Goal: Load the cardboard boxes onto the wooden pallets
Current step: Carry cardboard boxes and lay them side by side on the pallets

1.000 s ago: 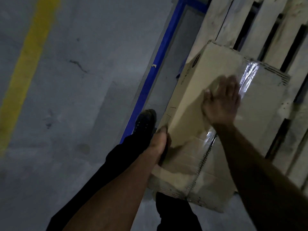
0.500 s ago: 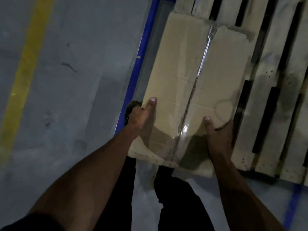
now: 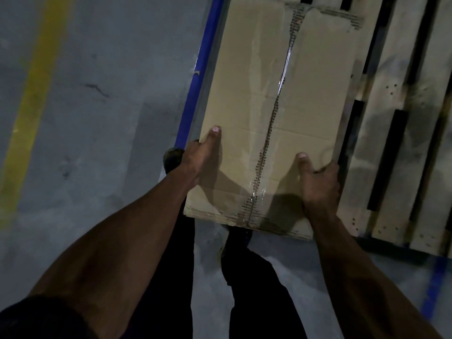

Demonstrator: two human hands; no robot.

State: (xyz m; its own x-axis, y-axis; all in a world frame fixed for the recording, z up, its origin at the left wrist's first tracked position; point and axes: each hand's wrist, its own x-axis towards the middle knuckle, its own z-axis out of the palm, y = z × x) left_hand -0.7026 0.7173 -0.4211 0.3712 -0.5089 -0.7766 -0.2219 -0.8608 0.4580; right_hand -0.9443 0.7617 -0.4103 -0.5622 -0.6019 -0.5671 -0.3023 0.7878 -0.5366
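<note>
Box (image 3: 276, 106) held at its near end by both hands, its far end reaching over the pallet (image 3: 396, 133). Left hand (image 3: 198, 160) grasps the box's near-left edge, thumb on top, fingers curled out of sight down the side. Right hand (image 3: 318, 177) grasps the near-right edge likewise, thumb on top, fingertips wrapped over the rim.

Whether the box underside already bears on the pallet slats cannot be told. Its near-left portion appears to overhang the pallet's left edge, above the blue floor line (image 3: 195, 89) and the shoe (image 3: 172, 159) beside that line.

Risks, as judged: released here, the box may tip off the pallet toward the shoe, since much of it seems to lack support. A corner may drop into a gap between slats. Fingers on the pallet side may be pinched against the wood as the box settles.

Appearance: plain brown corrugated cardboard, long and rectangular; top flaps meet at a central seam under glossy clear tape; far-right flap edge ragged; faint creases cross the top.
</note>
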